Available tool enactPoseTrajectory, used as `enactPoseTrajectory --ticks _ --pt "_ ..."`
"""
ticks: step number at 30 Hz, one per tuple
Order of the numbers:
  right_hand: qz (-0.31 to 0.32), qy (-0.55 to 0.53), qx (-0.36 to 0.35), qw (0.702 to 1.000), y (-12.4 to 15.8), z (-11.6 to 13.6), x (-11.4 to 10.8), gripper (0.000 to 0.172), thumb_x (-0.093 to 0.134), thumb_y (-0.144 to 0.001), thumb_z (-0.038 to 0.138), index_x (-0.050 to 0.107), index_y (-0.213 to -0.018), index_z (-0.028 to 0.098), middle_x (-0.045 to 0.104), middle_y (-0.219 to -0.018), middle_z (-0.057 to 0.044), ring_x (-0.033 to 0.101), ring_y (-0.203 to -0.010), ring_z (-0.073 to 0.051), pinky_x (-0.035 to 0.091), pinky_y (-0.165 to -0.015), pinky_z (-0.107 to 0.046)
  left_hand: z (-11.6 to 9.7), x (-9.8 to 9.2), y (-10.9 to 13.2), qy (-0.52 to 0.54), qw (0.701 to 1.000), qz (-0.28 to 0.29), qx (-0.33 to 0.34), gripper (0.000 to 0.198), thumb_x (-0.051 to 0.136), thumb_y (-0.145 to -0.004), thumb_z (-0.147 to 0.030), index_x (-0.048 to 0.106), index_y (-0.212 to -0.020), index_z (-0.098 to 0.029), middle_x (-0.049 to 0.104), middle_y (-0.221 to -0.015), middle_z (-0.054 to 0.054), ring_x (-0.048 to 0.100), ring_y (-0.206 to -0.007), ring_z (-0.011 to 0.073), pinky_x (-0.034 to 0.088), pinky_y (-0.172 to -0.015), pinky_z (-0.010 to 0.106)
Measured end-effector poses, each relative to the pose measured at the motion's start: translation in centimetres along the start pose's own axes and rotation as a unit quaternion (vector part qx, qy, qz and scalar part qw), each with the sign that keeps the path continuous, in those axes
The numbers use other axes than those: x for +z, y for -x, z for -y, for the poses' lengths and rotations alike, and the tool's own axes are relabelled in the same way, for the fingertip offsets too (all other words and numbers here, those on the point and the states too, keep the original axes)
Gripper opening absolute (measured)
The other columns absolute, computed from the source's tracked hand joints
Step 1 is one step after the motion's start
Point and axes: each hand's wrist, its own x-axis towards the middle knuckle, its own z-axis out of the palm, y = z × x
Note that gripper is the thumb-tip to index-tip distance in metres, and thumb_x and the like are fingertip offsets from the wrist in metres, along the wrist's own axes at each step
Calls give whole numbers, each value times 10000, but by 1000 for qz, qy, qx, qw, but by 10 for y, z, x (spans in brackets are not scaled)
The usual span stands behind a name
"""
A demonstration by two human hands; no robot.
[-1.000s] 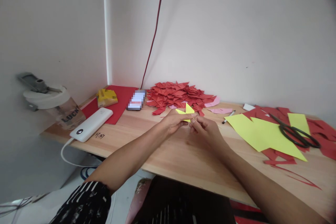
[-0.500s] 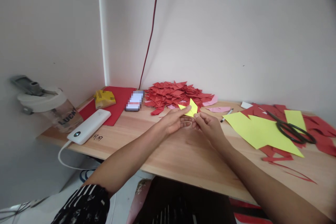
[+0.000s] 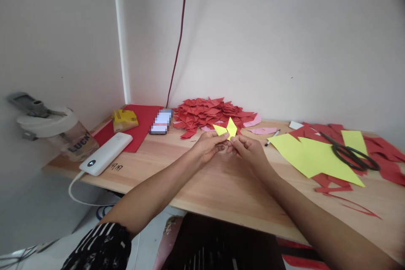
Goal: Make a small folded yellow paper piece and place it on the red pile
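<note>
Above the middle of the table, a small folded piece of yellow paper (image 3: 232, 128) with two pointed flaps is pinched between both hands. My left hand (image 3: 209, 145) grips its lower left side, thumb on top and the other fingers curled beneath. At its lower right corner, my right hand (image 3: 247, 147) is closed on it with thumb and fingertips. Just behind the hands lies a heap of folded red paper pieces (image 3: 202, 112). The undersides of the fingers and the back of the yellow paper are hidden.
To the right are yellow paper sheets (image 3: 319, 158), black scissors (image 3: 351, 156), red scraps (image 3: 386, 152) and a pen (image 3: 273, 137). On the left stand a phone (image 3: 161, 121), a white power bank (image 3: 106, 154), a yellow packet (image 3: 125, 120), a red sheet (image 3: 142, 128) and a clear bottle (image 3: 74, 139).
Both thumbs have shifted down on the yellow paper, and more of its two flaps shows. My right hand has moved slightly left, closer to my left hand. The camera view has shifted slightly.
</note>
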Motion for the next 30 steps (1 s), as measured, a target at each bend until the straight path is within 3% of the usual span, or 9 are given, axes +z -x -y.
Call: enactPoseTrajectory --ticks 3,9,17,24,27,30 --pt "-6 -1 -14 1000 -1 -1 -1 330 521 -910 442 623 -716 196 633 -638 -7 544 -581 -137 400 -560 -254 0 0 1 15 1000 24 -10 326 837 -629 -297 661 -787 -72 653 -741 60 585 -641 95 427 -637 238" --pt "13 23 -24 999 -3 -3 0 320 517 -914 430 643 -740 193 694 -722 -33 582 -624 -149 438 -625 -270 3 -1 -1 -11 999 -43 14 317 845 -608 -302 672 -747 -77 650 -701 50 557 -614 86 391 -600 228" --pt "-5 19 -21 1000 -1 1 3 305 528 -906 439 653 -775 193 711 -738 -35 586 -625 -152 443 -617 -268 -2 -1 -2 -23 997 -61 31 343 829 -630 -348 614 -654 -83 606 -630 34 517 -570 65 341 -569 219" --pt "-27 78 -38 996 2 -1 1 326 500 -918 416 627 -710 200 666 -672 -21 573 -622 -158 413 -604 -274 4 0 -1 -3 1000 -22 13 386 867 -556 -341 597 -685 -97 630 -698 33 571 -627 90 424 -660 244" --pt "2 97 -46 994 0 -3 2 304 510 -909 401 629 -709 205 676 -703 -19 584 -644 -161 413 -619 -277 5 0 -2 7 1000 -15 16 401 858 -569 -359 590 -729 -107 627 -703 25 576 -618 98 432 -650 254" --pt "33 113 -37 992 -3 -5 2 249 544 -884 392 640 -750 206 700 -767 -25 599 -692 -169 421 -660 -286 0 -3 -5 -7 998 -48 38 405 849 -581 -372 588 -751 -113 634 -700 20 574 -614 94 417 -623 237"
